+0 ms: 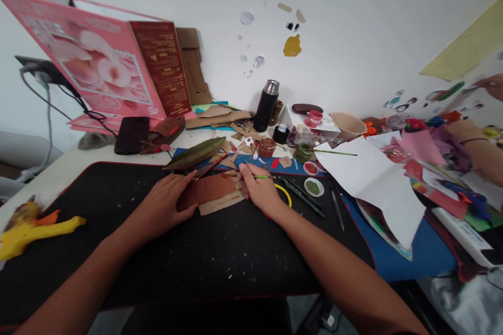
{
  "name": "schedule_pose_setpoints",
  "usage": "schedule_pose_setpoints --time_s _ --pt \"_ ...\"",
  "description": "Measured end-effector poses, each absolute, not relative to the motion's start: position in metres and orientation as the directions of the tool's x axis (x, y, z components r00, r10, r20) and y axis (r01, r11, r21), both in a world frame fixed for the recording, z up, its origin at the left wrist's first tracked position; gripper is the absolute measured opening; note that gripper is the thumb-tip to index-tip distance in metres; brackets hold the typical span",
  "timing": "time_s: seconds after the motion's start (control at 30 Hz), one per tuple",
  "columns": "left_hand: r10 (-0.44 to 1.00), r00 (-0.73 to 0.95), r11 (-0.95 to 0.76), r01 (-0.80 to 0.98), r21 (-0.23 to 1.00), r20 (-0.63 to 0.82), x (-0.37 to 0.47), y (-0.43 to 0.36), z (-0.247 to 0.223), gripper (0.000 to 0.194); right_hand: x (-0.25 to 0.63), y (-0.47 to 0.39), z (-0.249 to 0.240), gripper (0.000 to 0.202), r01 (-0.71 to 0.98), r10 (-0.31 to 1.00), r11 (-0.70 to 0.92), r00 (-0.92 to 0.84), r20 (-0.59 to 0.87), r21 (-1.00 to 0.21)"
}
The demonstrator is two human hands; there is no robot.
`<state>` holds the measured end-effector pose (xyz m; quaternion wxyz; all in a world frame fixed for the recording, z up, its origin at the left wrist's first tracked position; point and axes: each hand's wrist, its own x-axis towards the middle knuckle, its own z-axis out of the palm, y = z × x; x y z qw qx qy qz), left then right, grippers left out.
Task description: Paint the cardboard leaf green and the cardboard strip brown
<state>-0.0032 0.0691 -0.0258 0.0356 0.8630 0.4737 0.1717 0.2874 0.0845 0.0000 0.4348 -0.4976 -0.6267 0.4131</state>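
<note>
A flat cardboard strip (220, 190) lies on the black mat, most of it painted reddish brown with a bare tan band along its lower side. My left hand (168, 199) holds the strip's left end, fingers along the upper edge and thumb at the lower one. Pinched in my right hand (259, 191) is a slim paintbrush (264, 177) with a green handle, its tip over the strip's right end. A jar of brown paint (266, 147) stands just beyond. Behind my left hand are a long green leaf (196, 154) and a red pencil-like stick (214, 164).
Right of my hand lie dark green pens (302, 196), a yellow ring (286, 194) and a lid with green paint (313, 186). A black flask (266, 106) stands near the wall. White paper (369, 172) and another person's arm (477, 141) are at right. A yellow toy (35, 230) sits left.
</note>
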Motion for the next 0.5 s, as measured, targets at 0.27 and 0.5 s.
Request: schedule_pose_setpoints --time_s 0.27,0.5 --pt "0.838 0.476 -0.536 0.809 0.24 0.269 -0.003 0.068 -0.025 0.075 0.29 0.087 0.004 0.047 0.306 0.98 0.182 -0.135 0.147 -0.934" --pt "0.831 0.48 -0.543 0.809 0.224 0.28 -0.003 0.068 -0.025 0.075 0.309 0.086 0.003 0.047 0.331 0.981 0.186 -0.119 0.155 -0.925"
